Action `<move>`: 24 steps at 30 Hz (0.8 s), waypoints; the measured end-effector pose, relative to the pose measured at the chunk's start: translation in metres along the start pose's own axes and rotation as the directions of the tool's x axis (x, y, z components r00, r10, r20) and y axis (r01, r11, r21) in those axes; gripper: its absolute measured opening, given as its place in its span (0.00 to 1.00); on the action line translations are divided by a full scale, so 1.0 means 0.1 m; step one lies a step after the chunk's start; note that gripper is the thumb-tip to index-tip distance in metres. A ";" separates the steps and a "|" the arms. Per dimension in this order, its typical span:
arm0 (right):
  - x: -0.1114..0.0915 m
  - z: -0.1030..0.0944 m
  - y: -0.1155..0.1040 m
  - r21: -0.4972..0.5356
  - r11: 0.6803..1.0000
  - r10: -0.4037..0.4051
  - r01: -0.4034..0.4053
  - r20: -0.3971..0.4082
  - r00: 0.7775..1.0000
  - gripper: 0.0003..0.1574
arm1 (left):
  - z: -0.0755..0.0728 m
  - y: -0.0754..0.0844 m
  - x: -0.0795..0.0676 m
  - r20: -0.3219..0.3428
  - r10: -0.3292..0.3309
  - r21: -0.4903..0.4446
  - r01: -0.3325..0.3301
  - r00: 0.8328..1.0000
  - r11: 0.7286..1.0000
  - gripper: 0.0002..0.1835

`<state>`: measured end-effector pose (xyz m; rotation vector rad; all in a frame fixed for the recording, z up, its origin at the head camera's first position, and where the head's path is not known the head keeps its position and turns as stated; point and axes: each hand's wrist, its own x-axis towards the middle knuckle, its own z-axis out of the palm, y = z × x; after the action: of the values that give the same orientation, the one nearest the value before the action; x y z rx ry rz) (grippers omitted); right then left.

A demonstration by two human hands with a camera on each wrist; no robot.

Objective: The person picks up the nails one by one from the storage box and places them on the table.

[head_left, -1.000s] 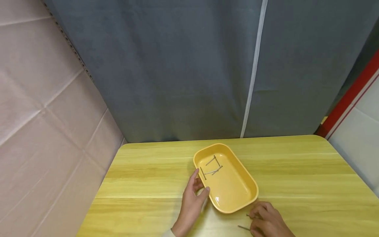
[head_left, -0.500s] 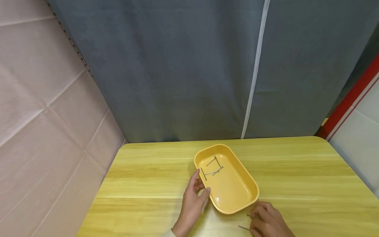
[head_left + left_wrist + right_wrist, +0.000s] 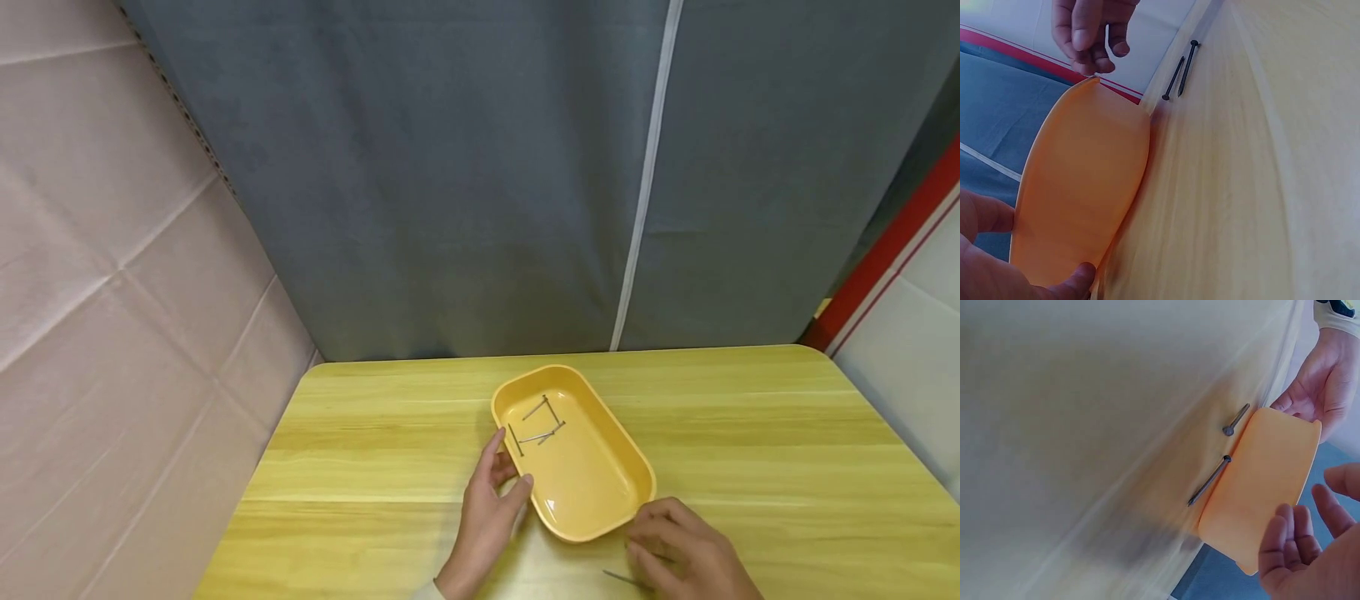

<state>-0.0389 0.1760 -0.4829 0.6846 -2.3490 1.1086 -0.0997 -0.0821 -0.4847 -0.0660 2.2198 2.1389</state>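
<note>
Nearest us, the right hand [image 3: 686, 546] hangs above two dark nails [image 3: 1209, 481] on the wooden table [image 3: 360, 467], its fingers loosely bent and apart. Just beyond, we see the left hand [image 3: 482, 515] hold the yellow tray [image 3: 588, 479] by its left side; inside, towards the far end, lie several silvery nails [image 3: 536, 437]. Behind hangs a grey curtain [image 3: 450, 183].

Two hands were in view, one left hand [image 3: 480, 512] and one right hand [image 3: 690, 550], along with one sleeve [image 3: 427, 592]. There was one yellow tray [image 3: 592, 483], and five nails [image 3: 536, 436] were counted inside it. Two loose nails [image 3: 1209, 481] were counted outside the tray, which brought the nails to seven. There was one counter [image 3: 360, 467]. Behind it hung one dark curtain [image 3: 465, 183] with one pale vertical strip [image 3: 647, 167].
</note>
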 end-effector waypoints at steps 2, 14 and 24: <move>0.04 -0.01 -0.01 -0.009 1.000 0.004 -0.005 -0.020 1.000 0.32 | 0.00 0.00 0.00 0.001 0.001 0.000 -0.001 1.000 1.000 0.44; 0.28 -0.03 -0.01 -0.159 0.987 0.005 -0.009 -0.024 1.000 0.21 | 0.00 0.00 0.00 0.002 0.010 0.016 -0.010 1.000 1.000 0.44; 0.48 0.08 0.06 -0.126 0.991 -0.047 0.047 0.002 0.999 0.19 | -0.01 -0.01 0.01 0.000 -0.005 0.019 0.005 1.000 1.000 0.44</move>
<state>-0.0817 0.1614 -0.4630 0.6895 -2.3660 0.9316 -0.1003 -0.0828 -0.4862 -0.0714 2.2374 2.1145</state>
